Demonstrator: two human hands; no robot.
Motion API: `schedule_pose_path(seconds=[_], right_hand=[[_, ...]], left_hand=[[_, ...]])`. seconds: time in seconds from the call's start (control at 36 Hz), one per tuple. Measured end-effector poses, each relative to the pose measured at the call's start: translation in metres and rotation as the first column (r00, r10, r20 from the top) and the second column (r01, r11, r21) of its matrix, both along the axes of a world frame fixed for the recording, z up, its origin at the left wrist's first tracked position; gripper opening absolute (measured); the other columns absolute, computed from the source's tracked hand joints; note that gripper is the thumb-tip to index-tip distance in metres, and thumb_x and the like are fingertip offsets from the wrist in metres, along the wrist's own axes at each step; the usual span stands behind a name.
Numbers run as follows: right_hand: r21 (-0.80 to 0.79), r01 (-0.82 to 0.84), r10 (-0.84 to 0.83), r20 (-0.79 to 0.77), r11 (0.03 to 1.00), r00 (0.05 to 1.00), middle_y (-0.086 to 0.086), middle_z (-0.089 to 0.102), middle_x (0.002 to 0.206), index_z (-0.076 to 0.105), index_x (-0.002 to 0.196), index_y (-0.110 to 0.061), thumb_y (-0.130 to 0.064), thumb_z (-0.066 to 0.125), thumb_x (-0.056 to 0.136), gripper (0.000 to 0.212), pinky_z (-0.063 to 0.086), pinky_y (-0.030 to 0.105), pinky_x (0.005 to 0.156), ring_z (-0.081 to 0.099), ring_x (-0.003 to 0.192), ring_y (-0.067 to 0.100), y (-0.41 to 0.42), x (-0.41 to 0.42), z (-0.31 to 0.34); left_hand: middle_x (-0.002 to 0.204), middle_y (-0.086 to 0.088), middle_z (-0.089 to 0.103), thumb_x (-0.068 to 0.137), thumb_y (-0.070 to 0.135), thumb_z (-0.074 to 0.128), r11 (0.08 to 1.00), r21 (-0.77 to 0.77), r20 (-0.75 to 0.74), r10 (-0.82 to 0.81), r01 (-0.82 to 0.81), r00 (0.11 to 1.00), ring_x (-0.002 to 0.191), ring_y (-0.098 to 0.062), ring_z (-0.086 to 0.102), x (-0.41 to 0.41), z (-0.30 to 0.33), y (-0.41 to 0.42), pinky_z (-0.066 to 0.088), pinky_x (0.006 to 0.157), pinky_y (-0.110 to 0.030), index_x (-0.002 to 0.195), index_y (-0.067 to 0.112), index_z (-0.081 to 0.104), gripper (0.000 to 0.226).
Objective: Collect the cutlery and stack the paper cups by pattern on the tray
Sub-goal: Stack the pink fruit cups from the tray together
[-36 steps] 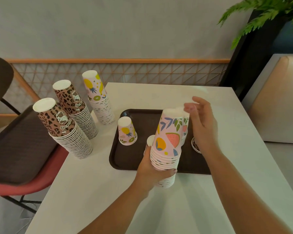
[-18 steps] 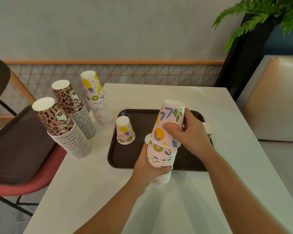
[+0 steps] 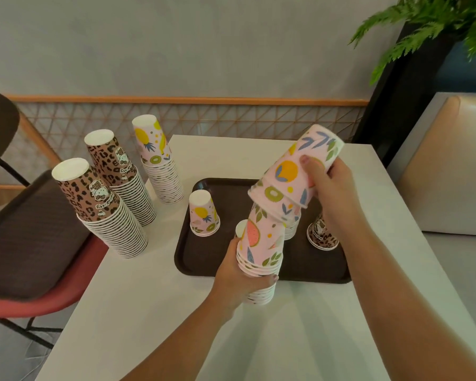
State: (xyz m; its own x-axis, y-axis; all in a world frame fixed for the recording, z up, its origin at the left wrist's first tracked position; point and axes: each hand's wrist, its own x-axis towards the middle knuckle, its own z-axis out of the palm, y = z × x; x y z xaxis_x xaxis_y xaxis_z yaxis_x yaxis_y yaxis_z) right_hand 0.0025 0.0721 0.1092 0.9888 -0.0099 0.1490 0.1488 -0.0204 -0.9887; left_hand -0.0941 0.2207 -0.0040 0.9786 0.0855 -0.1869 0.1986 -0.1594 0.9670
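My left hand point(image 3: 238, 279) grips a stack of pink fruit-pattern cups point(image 3: 261, 251), upside down, above the near edge of the dark brown tray point(image 3: 212, 259). My right hand point(image 3: 329, 188) grips a few pink fruit cups point(image 3: 291, 177) pulled off the top of that stack and tilted to the right. On the tray stand a single upturned pink fruit cup point(image 3: 204, 214) at the left and a leopard-pattern cup point(image 3: 320, 235) at the right, partly hidden by my right wrist. A small white cup base point(image 3: 241, 228) shows behind the held stack. No cutlery is in view.
On the white table point(image 3: 154, 312) left of the tray stand two tall leopard-pattern stacks point(image 3: 105, 210) point(image 3: 121, 177) and a tall pink fruit stack point(image 3: 158, 160). A red chair carrying a second dark tray point(image 3: 25, 237) lies at the left. A plant and a beige seat are at the right.
My right hand closed on the top cups of the stack, lifted them off and tilted them to the right. The left hand kept hold of the lower stack.
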Motion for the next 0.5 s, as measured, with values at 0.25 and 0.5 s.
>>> schedule_pose_path(seconds=[0.25,0.5], right_hand=[[-0.005,0.302,-0.297,0.164,0.953,0.941,-0.01,0.063,0.101,0.048,0.101,-0.024,-0.039,0.067,0.076,0.035,0.056,0.039,0.082,0.064,0.096,0.01,-0.015,0.039,0.002],[-0.328,0.306,-0.223,0.268,0.894,0.937,0.005,0.061,0.115,0.045,0.125,-0.008,-0.026,0.07,0.08,0.055,0.047,0.015,0.073,0.059,0.101,0.014,-0.005,0.051,-0.043]], left_hand=[[0.111,0.016,0.057,0.063,0.004,0.083,0.999,-0.05,-0.013,-0.004,0.003,1.0,0.104,-0.005,0.057,0.001,0.007,0.0,0.049,0.078,-0.008,0.113,0.032,0.042,0.071],[0.11,0.017,0.056,0.063,0.004,0.083,0.999,-0.052,-0.014,-0.002,0.001,1.0,0.101,0.0,0.056,-0.002,0.013,0.0,0.046,0.073,-0.002,0.112,0.033,0.041,0.071]])
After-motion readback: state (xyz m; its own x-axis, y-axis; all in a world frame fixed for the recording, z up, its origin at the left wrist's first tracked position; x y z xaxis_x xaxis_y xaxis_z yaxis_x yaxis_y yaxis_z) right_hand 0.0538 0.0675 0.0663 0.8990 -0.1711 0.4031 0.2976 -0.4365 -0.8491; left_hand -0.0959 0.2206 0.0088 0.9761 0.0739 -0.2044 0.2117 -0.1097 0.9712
